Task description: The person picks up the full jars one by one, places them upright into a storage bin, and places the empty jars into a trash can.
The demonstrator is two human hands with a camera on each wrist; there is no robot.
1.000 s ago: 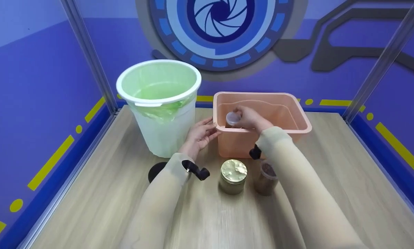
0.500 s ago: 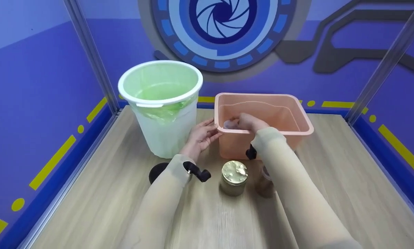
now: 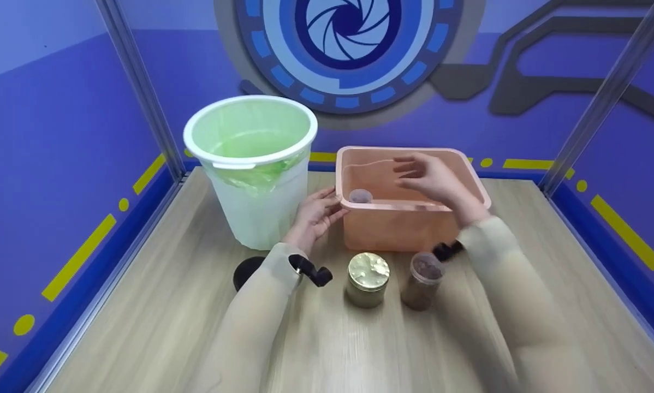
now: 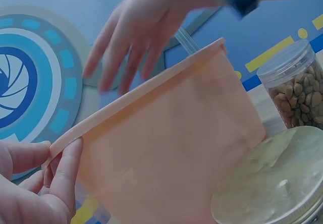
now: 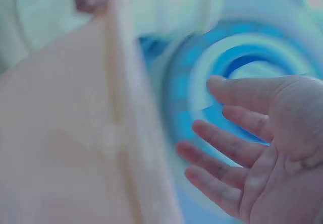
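In the head view, my left hand [image 3: 317, 218] holds the front left corner of a salmon-pink plastic bin [image 3: 400, 229]. The left wrist view shows thumb and fingers [image 4: 65, 176] pinching its rim. Over the bin's right half hovers my right hand [image 3: 428, 177], fingers spread and holding nothing. Inside the bin, at its front left corner, stands a clear-lidded jar [image 3: 361, 196], its body hidden by the front wall. In front of the bin are a gold-topped jar [image 3: 368, 278] and a clear jar [image 3: 422, 281] of brown, nut-like pieces.
A tall white bucket [image 3: 256, 207] with a green bag lining stands left of the bin. A dark round object [image 3: 245, 271] is partly covered by my left forearm. Walls enclose the wooden table [image 3: 158, 305] at the back and both sides.
My right hand lowered the jar into the bin, let go of it, and rose up and to the right. My left hand kept its place on the rim.
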